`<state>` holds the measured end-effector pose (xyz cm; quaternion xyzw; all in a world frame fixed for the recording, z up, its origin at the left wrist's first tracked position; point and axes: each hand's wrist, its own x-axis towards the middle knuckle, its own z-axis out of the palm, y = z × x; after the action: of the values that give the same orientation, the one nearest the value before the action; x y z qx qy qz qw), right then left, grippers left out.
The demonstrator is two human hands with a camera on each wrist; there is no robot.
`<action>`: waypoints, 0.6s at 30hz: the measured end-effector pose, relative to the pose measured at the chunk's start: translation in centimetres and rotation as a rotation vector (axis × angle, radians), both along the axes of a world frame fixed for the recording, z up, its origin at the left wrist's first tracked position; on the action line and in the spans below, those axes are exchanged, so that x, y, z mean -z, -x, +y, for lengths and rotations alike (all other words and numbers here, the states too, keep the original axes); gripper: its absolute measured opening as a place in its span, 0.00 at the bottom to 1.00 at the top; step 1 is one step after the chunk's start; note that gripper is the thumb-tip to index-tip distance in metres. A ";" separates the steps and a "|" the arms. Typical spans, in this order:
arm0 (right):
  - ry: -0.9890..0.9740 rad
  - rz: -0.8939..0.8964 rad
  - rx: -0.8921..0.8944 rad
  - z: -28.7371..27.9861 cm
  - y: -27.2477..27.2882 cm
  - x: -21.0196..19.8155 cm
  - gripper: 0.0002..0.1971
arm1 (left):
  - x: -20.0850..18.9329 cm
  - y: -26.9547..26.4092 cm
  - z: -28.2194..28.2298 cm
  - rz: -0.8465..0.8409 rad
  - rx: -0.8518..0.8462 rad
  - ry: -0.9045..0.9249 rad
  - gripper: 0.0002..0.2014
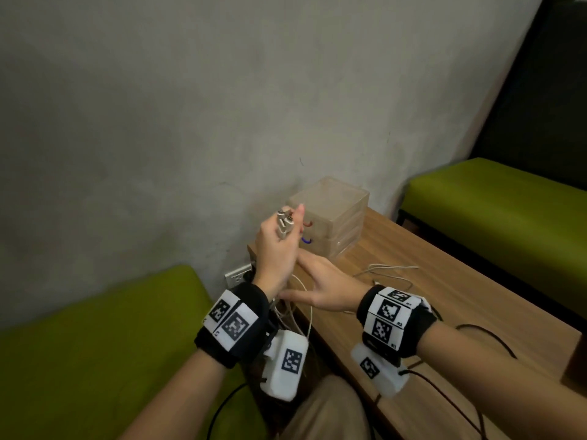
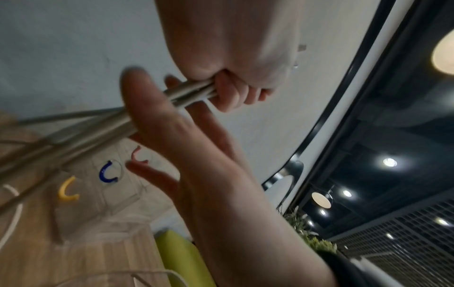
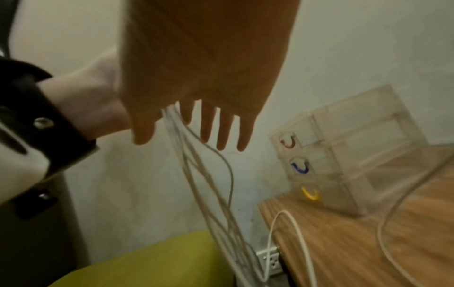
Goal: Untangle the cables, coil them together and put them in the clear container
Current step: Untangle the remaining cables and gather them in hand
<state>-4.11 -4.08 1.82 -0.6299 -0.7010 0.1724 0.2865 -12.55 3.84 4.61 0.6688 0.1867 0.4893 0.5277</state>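
My left hand (image 1: 283,228) is raised in front of the wall and grips a bundle of white cables (image 1: 300,301) just below their metal plug ends (image 1: 285,221). In the left wrist view its fingers (image 2: 232,95) curl round the strands (image 2: 98,126). My right hand (image 1: 317,289) reaches in under it with straight fingers (image 3: 209,126), and the cables (image 3: 196,174) run down between its thumb and fingers. More cable (image 1: 392,271) lies looped on the table. The clear container (image 1: 332,222) is a stack of drawers with red, blue and yellow handles (image 3: 298,168) at the table's far corner.
The wooden table (image 1: 460,312) stands against a grey wall. Green benches (image 1: 95,344) (image 1: 495,211) flank it. A wall socket (image 1: 237,276) sits low beside the table's corner, near the hanging cables. Black wires (image 1: 482,331) from my wrist cameras trail over the table.
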 end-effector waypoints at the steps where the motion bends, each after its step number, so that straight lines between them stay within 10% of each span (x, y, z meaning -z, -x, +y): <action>1: -0.022 0.015 -0.009 0.1 0.4 0.4 0.26 | -0.1 -0.1 -0.6 0.000 0.023 -0.028 0.18; 4: 0.086 0.011 0.007 -0.2 0.3 2.5 0.13 | -0.6 -0.1 -1.1 -0.031 0.010 -0.057 0.18; 10: 0.543 -0.149 -0.027 -0.5 -0.9 4.8 0.20 | -4.1 1.1 1.9 -0.317 -0.219 0.026 0.19; 15: 0.211 0.138 0.044 0.3 -0.8 3.5 0.44 | -3.4 1.0 2.6 -0.184 -0.223 -0.049 0.19; 18: 0.063 0.183 -0.012 0.8 0.2 2.1 0.38 | -1.6 0.2 0.6 -0.069 -0.093 -0.037 0.17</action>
<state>-4.28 -3.28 -0.32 -0.6159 -0.6699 0.2528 0.3285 -12.72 4.47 6.23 0.6518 0.1903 0.5395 0.4980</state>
